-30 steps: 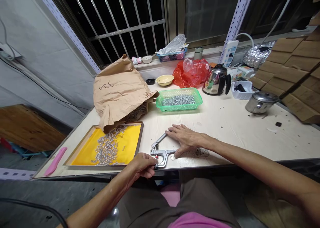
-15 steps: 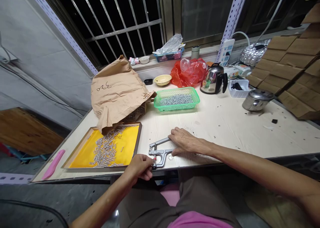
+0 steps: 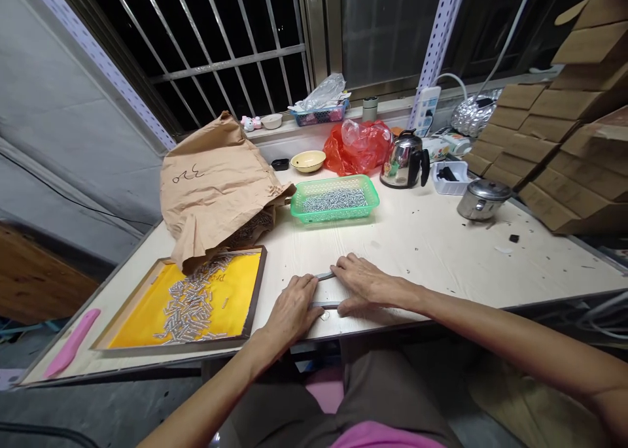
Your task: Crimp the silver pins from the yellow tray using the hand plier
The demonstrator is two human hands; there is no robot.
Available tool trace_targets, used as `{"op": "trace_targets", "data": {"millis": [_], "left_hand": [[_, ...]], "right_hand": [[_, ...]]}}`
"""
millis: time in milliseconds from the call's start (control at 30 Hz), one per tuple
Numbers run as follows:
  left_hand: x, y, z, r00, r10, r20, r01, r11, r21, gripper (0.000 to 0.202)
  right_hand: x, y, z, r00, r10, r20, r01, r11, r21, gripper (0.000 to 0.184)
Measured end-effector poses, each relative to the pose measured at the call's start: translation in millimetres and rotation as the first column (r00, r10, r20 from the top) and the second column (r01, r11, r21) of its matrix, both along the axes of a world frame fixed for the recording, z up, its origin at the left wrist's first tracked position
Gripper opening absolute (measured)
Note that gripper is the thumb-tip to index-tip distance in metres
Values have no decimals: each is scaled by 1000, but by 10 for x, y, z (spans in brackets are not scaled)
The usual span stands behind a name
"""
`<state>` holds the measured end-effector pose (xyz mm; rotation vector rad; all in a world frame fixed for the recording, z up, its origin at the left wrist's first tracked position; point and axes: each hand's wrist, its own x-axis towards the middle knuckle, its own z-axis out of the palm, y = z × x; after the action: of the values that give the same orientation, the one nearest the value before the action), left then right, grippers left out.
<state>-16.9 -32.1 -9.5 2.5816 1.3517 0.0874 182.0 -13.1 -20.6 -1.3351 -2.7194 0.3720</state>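
Observation:
Grey metal hand-press pliers (image 3: 326, 304) lie near the table's front edge, with their two handles apart. My left hand (image 3: 293, 306) is wrapped over the jaw end, which it hides. My right hand (image 3: 364, 282) grips the handle ends from the right, fingers on the upper handle and thumb at the lower one. Left of my hands, a shallow tray (image 3: 259, 284) with a yellow lining holds many small metal pins (image 3: 189, 310). Behind the hands, a green plastic basket (image 3: 335, 217) holds more small metal pieces (image 3: 336, 200).
A brown paper sack (image 3: 216, 180) leans over the tray's back edge. A pink-handled object (image 3: 73, 343) lies at the left edge. Farther back are a yellow bowl (image 3: 308, 161), a red plastic bag (image 3: 356, 147), a kettle (image 3: 403, 162), a lidded pot (image 3: 483, 201) and stacked cardboard (image 3: 549, 154).
My left hand has gone from pinching at the pliers' jaw tip to covering the whole jaw end. My right hand stays on the handles. The view has shifted slightly right.

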Motion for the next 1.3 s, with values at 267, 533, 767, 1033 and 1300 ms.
{"op": "trace_targets", "data": {"millis": [267, 533, 767, 1033, 1300], "left_hand": [[169, 141, 87, 985, -163, -58, 161, 986, -43, 33], [206, 209, 28, 996, -87, -35, 86, 996, -25, 13], [218, 115, -37, 999, 1, -37, 2, 997, 71, 21], [357, -408, -413, 986, -12, 169, -28, 972, 232, 30], [458, -492, -465, 953, 55, 298, -118, 974, 196, 27]], "right_hand": [[18, -124, 179, 999, 33, -43, -33, 999, -18, 31], [-42, -21, 64, 998, -4, -55, 1, 998, -59, 16], [95, 95, 63, 986, 87, -139, -87, 996, 7, 22], [159, 390, -111, 989, 5, -148, 6, 997, 74, 16], [-214, 613, 11, 998, -67, 20, 61, 976, 207, 12]]}}
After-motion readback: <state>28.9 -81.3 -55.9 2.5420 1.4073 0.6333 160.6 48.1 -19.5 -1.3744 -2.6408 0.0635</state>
